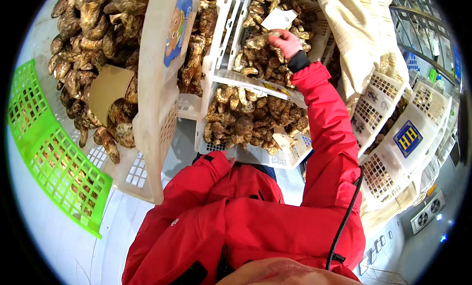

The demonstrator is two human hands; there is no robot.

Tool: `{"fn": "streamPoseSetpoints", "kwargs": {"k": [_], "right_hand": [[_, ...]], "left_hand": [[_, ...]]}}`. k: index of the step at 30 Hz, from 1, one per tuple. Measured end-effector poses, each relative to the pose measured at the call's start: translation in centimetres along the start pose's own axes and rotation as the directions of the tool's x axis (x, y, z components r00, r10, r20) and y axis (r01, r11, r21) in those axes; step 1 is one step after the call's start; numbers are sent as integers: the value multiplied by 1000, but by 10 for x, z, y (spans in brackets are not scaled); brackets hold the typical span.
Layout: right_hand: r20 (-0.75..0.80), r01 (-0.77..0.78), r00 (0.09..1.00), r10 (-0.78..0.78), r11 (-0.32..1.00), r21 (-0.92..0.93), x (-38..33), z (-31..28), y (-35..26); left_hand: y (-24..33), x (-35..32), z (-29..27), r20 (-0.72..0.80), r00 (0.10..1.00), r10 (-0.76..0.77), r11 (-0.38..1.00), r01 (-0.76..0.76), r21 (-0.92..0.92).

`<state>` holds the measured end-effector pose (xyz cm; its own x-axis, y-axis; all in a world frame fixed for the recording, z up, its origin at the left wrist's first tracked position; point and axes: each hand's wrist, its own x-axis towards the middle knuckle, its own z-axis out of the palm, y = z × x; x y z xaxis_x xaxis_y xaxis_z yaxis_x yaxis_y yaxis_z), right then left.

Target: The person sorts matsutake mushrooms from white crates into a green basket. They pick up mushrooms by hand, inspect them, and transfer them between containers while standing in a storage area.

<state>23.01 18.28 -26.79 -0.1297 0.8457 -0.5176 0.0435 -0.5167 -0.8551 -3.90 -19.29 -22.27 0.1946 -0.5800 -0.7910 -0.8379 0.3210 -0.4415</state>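
Reaching over the far white basket [231,77], my right hand [287,43] has its fingers closed on the end of a pale brown mushroom [259,41]. More thick-stemmed mushrooms [268,63] lie beneath it, and a white card [279,19] rests on them just beyond the fingers. Closer to me, a second white basket [275,160] holds a heap of similar mushrooms [246,120] with a small paper tag [283,140]. My left hand [231,160] shows only as a sliver past its red sleeve, low by that basket's near edge; its fingers are hidden.
At the left, a tall white crate [150,113] holds large mushrooms [81,63] and a brown card [110,92]. A green perforated basket [73,186] curves along the far left. White crates [388,152] stack at the right, beside a draped cream cloth [366,34].
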Motion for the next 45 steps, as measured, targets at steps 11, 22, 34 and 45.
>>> {"fn": "streamPoseSetpoints", "kwargs": {"k": [11, 22, 34, 45], "right_hand": [[-90, -1, 990, 110, 638, 770, -76, -14, -38], [235, -244, 939, 250, 6, 970, -138, 9, -77], [23, -119, 945, 325, 277, 953, -191, 29, -80], [-127, 4, 981, 148, 635, 773, -207, 30, -91]], "left_hand": [[-1, -13, 7, 55, 998, 28, 995, -33, 97], [2, -44, 31, 300, 950, 92, 801, -249, 544], [-6, -219, 177, 976, -27, 217, 597, -787, -155], [-17, -212, 183, 977, 124, 174, 797, -600, -66]]}}
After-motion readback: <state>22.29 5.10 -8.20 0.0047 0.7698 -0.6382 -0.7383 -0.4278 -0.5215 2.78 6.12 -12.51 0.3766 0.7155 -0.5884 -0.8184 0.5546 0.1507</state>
